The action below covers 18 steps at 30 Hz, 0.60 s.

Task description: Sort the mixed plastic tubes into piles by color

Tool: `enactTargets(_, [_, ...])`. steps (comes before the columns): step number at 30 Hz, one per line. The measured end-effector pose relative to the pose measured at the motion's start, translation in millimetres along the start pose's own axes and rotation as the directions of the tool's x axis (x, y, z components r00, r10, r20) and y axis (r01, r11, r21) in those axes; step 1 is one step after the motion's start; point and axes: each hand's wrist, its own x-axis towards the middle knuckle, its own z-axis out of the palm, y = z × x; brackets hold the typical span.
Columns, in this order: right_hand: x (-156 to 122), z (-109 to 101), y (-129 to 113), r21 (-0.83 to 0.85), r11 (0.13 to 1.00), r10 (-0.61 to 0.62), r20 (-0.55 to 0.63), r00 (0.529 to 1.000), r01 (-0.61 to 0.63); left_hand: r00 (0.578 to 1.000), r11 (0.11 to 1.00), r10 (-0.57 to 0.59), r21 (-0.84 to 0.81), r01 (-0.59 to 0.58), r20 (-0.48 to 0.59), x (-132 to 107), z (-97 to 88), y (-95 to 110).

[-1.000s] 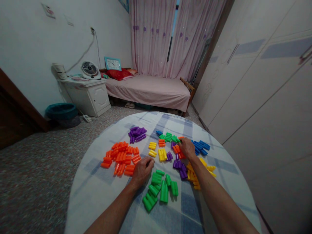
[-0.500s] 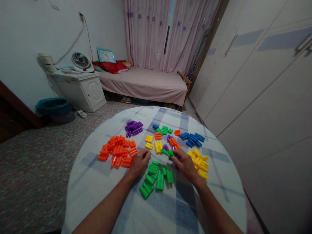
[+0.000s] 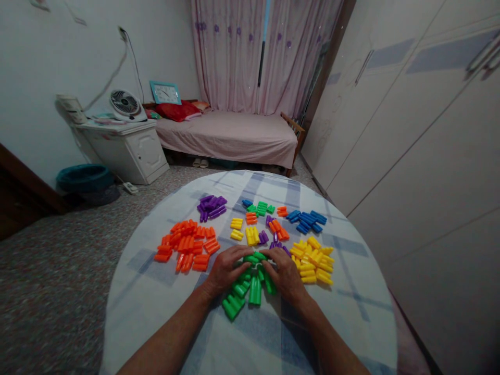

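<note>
My left hand (image 3: 226,271) and my right hand (image 3: 285,273) face each other over a pile of green plastic blocks (image 3: 255,290), finger-like bars joined side by side. Fingers and thumbs of both hands curl around the green blocks at the top of the pile (image 3: 255,257), partly covering them. Lower green blocks (image 3: 233,306) lie loose on the cloth between my wrists. Left of my left hand is a heap of orange blocks (image 3: 187,242). Beside my right hand lie yellow blocks (image 3: 314,260), with several purple blocks (image 3: 276,240) just beyond its fingers.
The round table (image 3: 156,312) has a checked cloth. Farther back lie purple blocks (image 3: 212,207), blue blocks (image 3: 308,221) and a small mixed group with yellow blocks (image 3: 252,236). Beyond stand a bed (image 3: 230,130), a cabinet (image 3: 146,156) with a fan (image 3: 125,104), and a wardrobe (image 3: 390,130).
My right hand has brought its green block down and left to the green pile. My left hand has moved right, and both now close in around the green blocks.
</note>
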Motion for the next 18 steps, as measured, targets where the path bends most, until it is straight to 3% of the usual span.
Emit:
enactTargets(3, [-0.1, -8.3, 4.3, -0.019, 0.999, 0.036, -0.023, 0.999, -0.037, 0.997, 0.996, -0.078, -0.052, 0.077, -0.005, 1.4, -1.8, -0.5])
enactTargets(8, [-4.7, -32.2, 16.3, -0.044, 0.993, 0.107, -0.140, 0.984, -0.114, 0.959, 0.964, -0.241, -0.148, 0.220, -0.149, 5.0, -7.7, 0.2])
enactTargets(13, [-12.7, -30.7, 18.7, -0.069, 0.994, 0.083, -0.023, 0.996, -0.085, 0.977, 0.975, -0.213, -0.068, 0.213, 0.008, 7.0, -8.8, 5.9])
enactTargets(18, [-17.1, -17.9, 13.1, -0.193, 0.979, 0.075, 0.027, 0.997, -0.068, 0.975, 0.975, -0.221, -0.002, 0.221, 0.023, 7.3, -6.9, 4.6])
